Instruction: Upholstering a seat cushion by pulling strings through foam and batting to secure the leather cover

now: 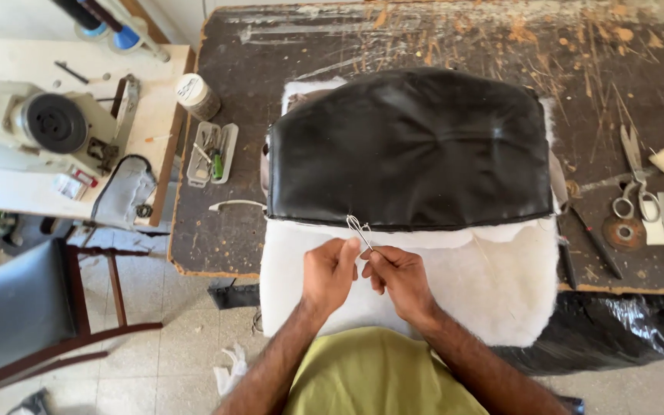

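Hands are meeting at the black leather cover's (409, 146) near edge: left hand (330, 273) and right hand (400, 277) both pinching a thin metal clip (360, 230) over white padding (470, 284).
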